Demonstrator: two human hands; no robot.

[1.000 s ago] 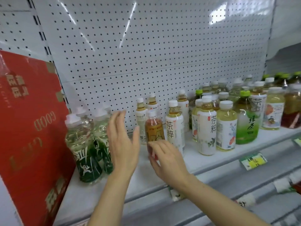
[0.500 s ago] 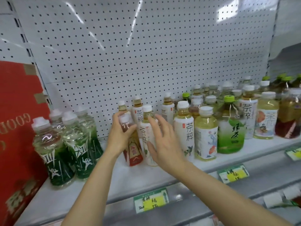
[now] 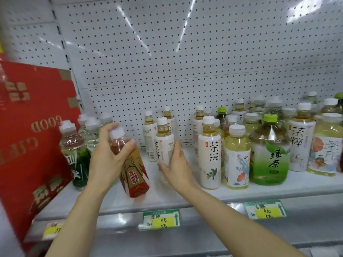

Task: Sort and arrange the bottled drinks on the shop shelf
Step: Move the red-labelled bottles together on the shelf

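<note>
Sorting looks midway: left hand [image 3: 106,160] grips a tilted red-and-gold plastic bottle [image 3: 130,164] beside the white-labelled tea bottle [image 3: 164,145], which the right hand [image 3: 176,164] grasps. Mixed bottles right of that tea bottle remain unsorted.

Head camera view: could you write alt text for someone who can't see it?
A person's left hand grips a tilted red-and-gold bottle above a white shop shelf, while the right hand holds a white-labelled tea bottle. More tea bottles stand to the right, green ones and a red box to the left.
</note>
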